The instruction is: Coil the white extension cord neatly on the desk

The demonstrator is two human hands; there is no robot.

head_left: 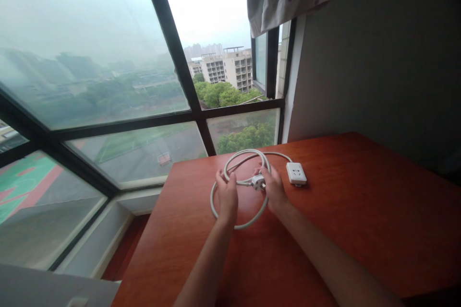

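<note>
**Coiled extension cord, both hands on it, no readable text**

Cord point(243, 227) is in loose loops over the table point(187, 244), just below frame centre toward 6 o'clock. Plug point(258, 183) sits near the coil's 3 o'clock; socket block point(296, 173) rests on the wood, also out at about 3 o'clock, joined by a run of cord leaving the top of the coil.

Grip: left hand point(227, 196) at the coil's 9 o'clock, fingers curled in, thumb up, on the cord with little gap. Right hand point(273, 187) on the opposite side, thumb and fingers closed in around the plug and the cord beside it. Exact finger contact behind the plug: can't tell.

Handling, my read: light overall, cord springy and medium-stiff, likely to uncurl if let go. Plug and block look like hard smooth plastic, slightly slick, not very fragile; prongs are the bit to protect. Best holds: plug by its body, coil pinched across all loops, block by its side walls. Avoid pulling at the cord exits.

Markings: block face shows socket slots only. No brand or label legible on plug, cord or block.
</note>
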